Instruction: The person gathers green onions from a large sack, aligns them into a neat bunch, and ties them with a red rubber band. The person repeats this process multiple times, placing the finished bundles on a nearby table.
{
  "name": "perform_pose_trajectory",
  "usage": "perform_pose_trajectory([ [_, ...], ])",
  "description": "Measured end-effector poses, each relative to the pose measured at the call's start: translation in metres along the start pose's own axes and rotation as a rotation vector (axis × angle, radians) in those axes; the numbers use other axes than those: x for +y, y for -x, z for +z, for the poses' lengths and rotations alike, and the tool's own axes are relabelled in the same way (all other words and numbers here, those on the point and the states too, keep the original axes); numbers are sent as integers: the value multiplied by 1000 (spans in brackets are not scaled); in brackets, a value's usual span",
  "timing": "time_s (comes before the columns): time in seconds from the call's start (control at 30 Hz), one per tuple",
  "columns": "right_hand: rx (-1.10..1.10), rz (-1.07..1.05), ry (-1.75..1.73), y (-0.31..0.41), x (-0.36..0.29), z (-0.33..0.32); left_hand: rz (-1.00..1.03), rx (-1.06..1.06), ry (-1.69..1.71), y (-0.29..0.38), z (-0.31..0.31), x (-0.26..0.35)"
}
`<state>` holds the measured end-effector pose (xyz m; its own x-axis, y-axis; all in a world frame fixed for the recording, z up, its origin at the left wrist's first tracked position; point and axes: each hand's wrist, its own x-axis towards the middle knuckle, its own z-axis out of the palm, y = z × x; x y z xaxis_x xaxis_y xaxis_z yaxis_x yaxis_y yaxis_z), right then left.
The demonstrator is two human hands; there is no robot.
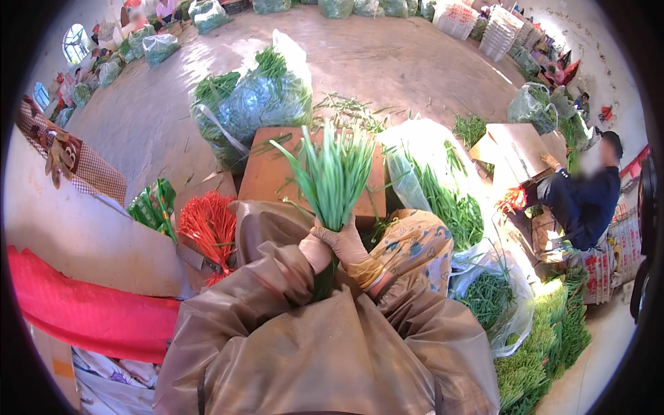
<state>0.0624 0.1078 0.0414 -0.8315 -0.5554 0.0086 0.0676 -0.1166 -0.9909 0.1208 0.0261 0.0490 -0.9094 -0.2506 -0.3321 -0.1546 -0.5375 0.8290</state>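
Note:
A fanned bunch of long flat green leaves, like garlic chives (334,174), stands upright in front of my chest, its lower end hanging below my hands. My left hand (314,251) and my right hand (348,243), both in thin pale gloves, wrap around it close together, the right one nearer the leaves. Behind the bunch is a brown board (270,166) with loose leaf scraps on it. To the left, a bundle of red ties (206,223) lies near my left knee. An open clear plastic bag of loose green leaves (459,207) rests to the right.
A large filled plastic bag of greens (259,98) stands beyond the board. At right, stacked green bunches (539,337) lie beside another open bag (485,295). A seated person (586,197) works at a board there. Red cloth (93,306) is at left, stacked white crates (500,32) at the back.

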Motion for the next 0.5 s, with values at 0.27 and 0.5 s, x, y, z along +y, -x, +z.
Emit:
perform_pose_trajectory([
  [0.27, -73, 385, -580, -33, -45, -129, 241, -611, -1017, 41, 35, 71],
  [0.5, -126, 234, -318, 16, -84, -226, 658, 202, -374, 40, -58, 95],
])
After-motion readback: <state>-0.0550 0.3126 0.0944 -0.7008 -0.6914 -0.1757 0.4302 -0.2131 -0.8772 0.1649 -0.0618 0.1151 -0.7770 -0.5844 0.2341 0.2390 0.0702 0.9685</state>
